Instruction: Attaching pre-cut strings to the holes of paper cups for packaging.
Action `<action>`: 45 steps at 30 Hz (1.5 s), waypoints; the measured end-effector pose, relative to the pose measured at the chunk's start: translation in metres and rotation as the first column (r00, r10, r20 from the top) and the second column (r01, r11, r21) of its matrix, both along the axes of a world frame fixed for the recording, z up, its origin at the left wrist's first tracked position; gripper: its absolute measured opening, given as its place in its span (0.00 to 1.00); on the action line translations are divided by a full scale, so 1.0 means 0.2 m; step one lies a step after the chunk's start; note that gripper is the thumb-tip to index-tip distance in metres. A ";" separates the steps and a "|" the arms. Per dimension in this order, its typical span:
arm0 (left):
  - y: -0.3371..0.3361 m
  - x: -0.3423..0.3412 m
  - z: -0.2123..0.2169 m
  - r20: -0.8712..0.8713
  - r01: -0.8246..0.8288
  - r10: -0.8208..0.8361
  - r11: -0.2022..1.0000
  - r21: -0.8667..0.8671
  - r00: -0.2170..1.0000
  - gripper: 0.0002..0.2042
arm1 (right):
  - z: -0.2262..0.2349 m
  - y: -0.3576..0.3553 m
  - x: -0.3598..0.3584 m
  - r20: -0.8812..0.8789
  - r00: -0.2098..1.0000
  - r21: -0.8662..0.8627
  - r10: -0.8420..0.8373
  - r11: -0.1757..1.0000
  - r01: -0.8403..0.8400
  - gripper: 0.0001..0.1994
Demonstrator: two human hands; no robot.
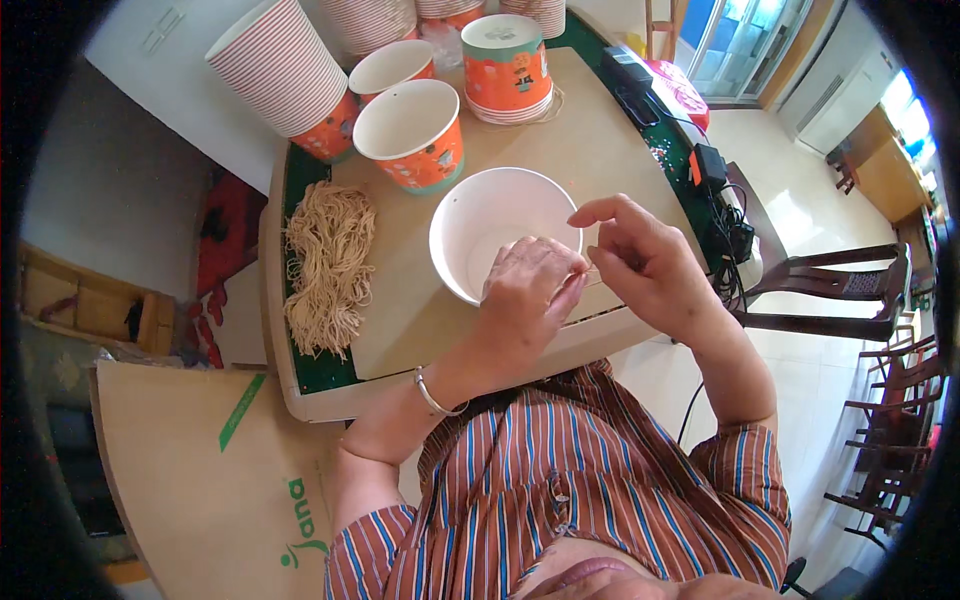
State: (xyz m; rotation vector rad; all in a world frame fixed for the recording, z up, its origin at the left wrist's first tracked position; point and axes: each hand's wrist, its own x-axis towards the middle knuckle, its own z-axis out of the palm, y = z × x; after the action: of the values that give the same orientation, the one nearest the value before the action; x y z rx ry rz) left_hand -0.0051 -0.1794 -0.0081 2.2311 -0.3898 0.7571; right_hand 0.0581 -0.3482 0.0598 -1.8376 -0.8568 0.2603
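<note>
And there it is at seven o'clock, big green lettering (297, 508) running sideways on the brown cardboard (170, 450), a curved green emblem (304, 553) right beside it! Up at twelve, the inverted orange cup (492, 84) shows dark print, too small to read.

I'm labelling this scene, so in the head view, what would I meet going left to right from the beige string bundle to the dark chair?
Beige string bundle → white-lined tub → right hand → black cables → dark chair.
</note>
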 end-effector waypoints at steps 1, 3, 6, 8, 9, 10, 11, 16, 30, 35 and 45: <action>0.00 0.00 0.00 0.000 0.000 0.000 1.000 0.000 1.000 0.08 | 0.00 0.00 0.00 0.009 1.000 -0.015 -0.006 1.000 0.006 0.14; 0.00 0.00 0.01 -0.004 0.019 -0.019 1.000 -0.004 1.000 0.07 | 0.00 0.00 0.00 0.010 1.000 -0.007 -0.005 1.000 0.005 0.14; 0.01 0.00 0.00 -0.008 0.045 -0.045 0.999 0.001 0.999 0.07 | 0.00 -0.01 0.00 0.015 1.000 -0.003 -0.006 1.000 0.006 0.14; 0.02 0.00 0.02 -0.040 0.055 -0.055 0.998 -0.007 0.998 0.06 | 0.01 -0.01 0.00 0.019 1.000 -0.007 -0.006 1.000 0.006 0.14; 0.02 0.00 0.02 -0.071 0.064 -0.065 0.998 -0.016 0.995 0.06 | 0.01 -0.01 0.00 0.032 0.999 -0.004 -0.004 1.000 0.004 0.14; 0.02 0.01 0.03 -0.072 0.064 -0.065 0.998 -0.016 0.995 0.06 | 0.01 -0.01 0.00 0.046 0.999 0.000 -0.003 1.000 0.003 0.14; 0.02 0.01 0.04 -0.083 0.068 -0.069 0.998 -0.015 0.994 0.06 | 0.02 -0.01 0.00 0.045 0.999 0.000 -0.003 1.000 0.003 0.14; 0.05 0.02 0.03 -0.116 0.109 -0.111 0.994 -0.028 0.987 0.06 | 0.05 -0.01 -0.01 0.116 0.993 -0.032 0.009 0.999 -0.005 0.14; 0.08 -0.01 0.04 -0.206 0.087 -0.060 0.988 0.126 0.977 0.12 | 0.08 -0.04 0.03 0.126 0.992 0.031 -0.025 0.999 0.021 0.12; 0.11 -0.01 0.06 -0.217 0.128 -0.115 0.990 0.051 0.969 0.11 | 0.07 -0.04 0.04 0.135 0.990 0.033 -0.037 0.999 0.033 0.10; 0.10 0.01 0.05 -0.255 0.165 -0.145 0.985 0.059 0.956 0.05 | 0.08 -0.03 0.02 0.127 0.991 0.010 -0.034 0.999 0.033 0.10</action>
State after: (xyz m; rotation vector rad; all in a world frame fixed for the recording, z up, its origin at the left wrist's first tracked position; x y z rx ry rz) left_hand -0.0039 -0.1590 0.0021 2.3036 -0.4705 0.3777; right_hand 0.0620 -0.3549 0.0764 -1.8750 -0.9126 0.1191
